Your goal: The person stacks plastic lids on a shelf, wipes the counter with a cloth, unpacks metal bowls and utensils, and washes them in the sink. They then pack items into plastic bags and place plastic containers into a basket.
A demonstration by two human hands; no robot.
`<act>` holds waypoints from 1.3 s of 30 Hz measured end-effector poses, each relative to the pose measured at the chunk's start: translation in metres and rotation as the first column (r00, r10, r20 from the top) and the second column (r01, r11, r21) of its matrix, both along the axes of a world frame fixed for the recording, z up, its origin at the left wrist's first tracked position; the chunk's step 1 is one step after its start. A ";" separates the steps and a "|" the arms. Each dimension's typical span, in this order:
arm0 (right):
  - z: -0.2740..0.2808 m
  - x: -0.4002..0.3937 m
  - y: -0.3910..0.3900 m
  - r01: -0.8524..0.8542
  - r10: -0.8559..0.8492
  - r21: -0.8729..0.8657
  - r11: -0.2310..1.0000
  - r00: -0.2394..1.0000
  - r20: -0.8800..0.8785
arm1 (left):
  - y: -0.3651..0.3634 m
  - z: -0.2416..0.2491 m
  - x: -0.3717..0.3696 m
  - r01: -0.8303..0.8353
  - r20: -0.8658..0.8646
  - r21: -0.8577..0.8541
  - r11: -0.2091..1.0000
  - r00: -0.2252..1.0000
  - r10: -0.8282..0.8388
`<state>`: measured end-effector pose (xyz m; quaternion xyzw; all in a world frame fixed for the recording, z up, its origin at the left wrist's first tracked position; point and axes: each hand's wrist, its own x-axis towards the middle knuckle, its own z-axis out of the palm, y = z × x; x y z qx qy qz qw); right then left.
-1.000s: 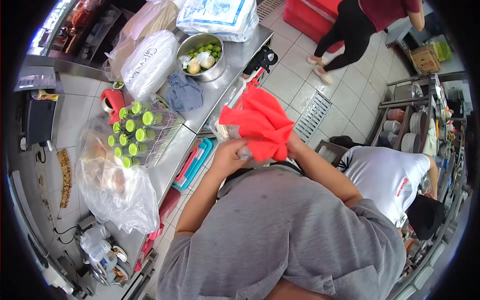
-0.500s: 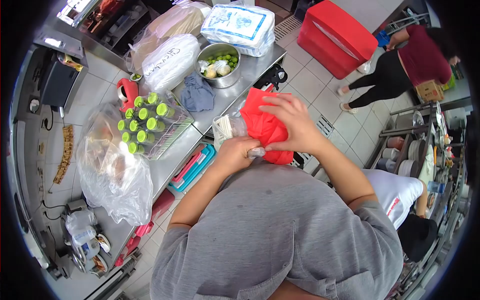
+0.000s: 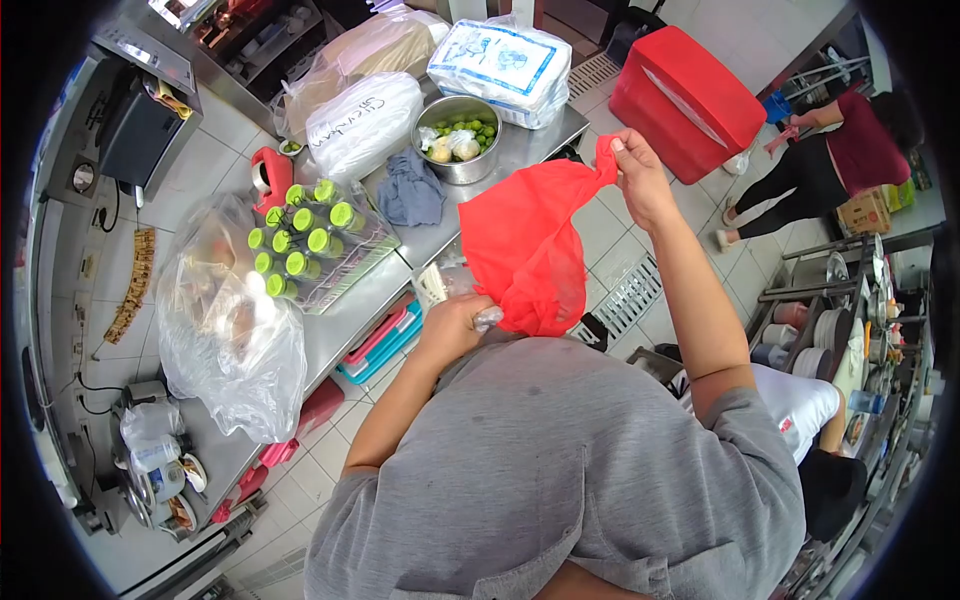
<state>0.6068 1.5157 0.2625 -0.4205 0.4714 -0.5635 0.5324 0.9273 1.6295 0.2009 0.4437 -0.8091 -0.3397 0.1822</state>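
Observation:
A thin red plastic bag (image 3: 525, 235) hangs spread in front of my body, partly over the table's edge. My right hand (image 3: 645, 180), raised to the right, pinches the bag's gathered upper corner. My left hand (image 3: 455, 325) is closed close to my chest around the bunched neck of a clear plastic bag (image 3: 458, 282). White, thin, stick-like pieces (image 3: 432, 285) show inside that clear bag. The red bag's lower folds lie right beside my left fist and overlap part of the clear bag.
On the steel table (image 3: 330, 345) stand a pot of limes (image 3: 457, 140), a grey cloth (image 3: 410, 190), green-capped bottles (image 3: 300, 240), a large clear bag (image 3: 230, 320) and wrapped packages (image 3: 500, 70). A red cooler (image 3: 690, 100) is beyond. Two people (image 3: 870, 150) are at right.
My right hand has moved up and right, pulling the red bag's corner out so the bag stretches wider. My left hand has shifted slightly left and down, still closed on the clear bag.

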 end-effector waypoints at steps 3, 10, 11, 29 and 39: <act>-0.003 0.005 0.006 -0.069 0.069 0.003 0.998 0.997 -0.030 | -0.005 -0.015 0.010 -0.056 -0.027 0.015 0.998 0.998 0.056; 0.021 0.000 0.024 -0.494 0.339 0.049 0.868 0.520 -0.784 | -0.003 -0.022 0.044 -0.214 -0.245 0.206 0.955 0.934 0.262; 0.013 -0.003 0.024 -0.491 0.334 0.045 0.870 0.520 -0.786 | -0.003 -0.021 0.048 -0.206 -0.254 0.231 0.951 0.931 0.264; 0.063 -0.013 0.043 -0.511 0.504 -0.015 0.859 0.841 0.196 | 0.035 0.007 0.092 -0.358 0.229 0.026 0.933 0.911 0.343; 0.049 0.013 0.040 -0.454 0.470 0.126 0.882 0.866 -0.172 | 0.030 0.082 0.165 -0.304 -0.822 0.230 0.925 0.447 0.352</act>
